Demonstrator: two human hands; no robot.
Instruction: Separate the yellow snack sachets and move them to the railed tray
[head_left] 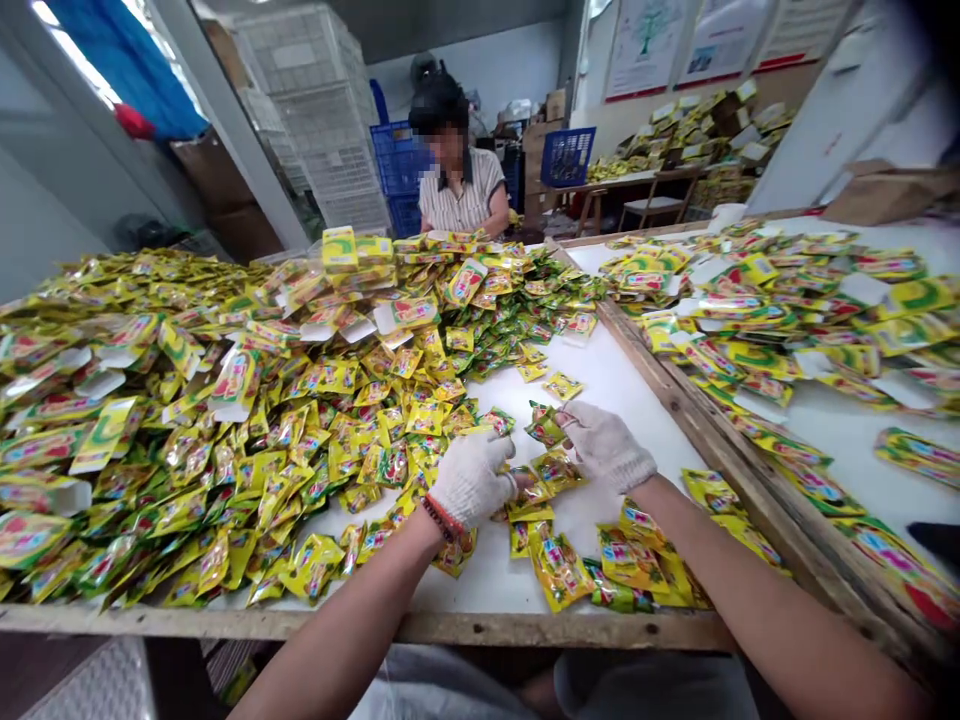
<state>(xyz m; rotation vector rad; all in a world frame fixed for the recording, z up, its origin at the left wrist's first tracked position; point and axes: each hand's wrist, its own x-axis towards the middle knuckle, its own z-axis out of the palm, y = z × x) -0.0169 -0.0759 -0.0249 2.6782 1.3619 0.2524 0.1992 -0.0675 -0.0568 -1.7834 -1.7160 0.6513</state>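
Observation:
My right hand [606,446], in a white knit glove, pinches a small green-and-yellow foil packet [545,424] above the white tabletop. My left hand [472,480], gloved the same way with a beaded bracelet at the wrist, is curled to its left. Beyond its fingers a small green-and-red packet [496,421] shows, which it seems to hold; the palm side is hidden. Between and below both hands lie yellow packets [556,470]. Larger yellow packets [559,570] rest near the table's front edge.
A big heap of small packets [247,480] mixed with flat printed cartons [238,380] covers the left side. A wooden divider [697,430] runs along the right, with more cartons [750,300] beyond. Across the table sits a person [465,190]. Stacked white crates [315,110] stand behind.

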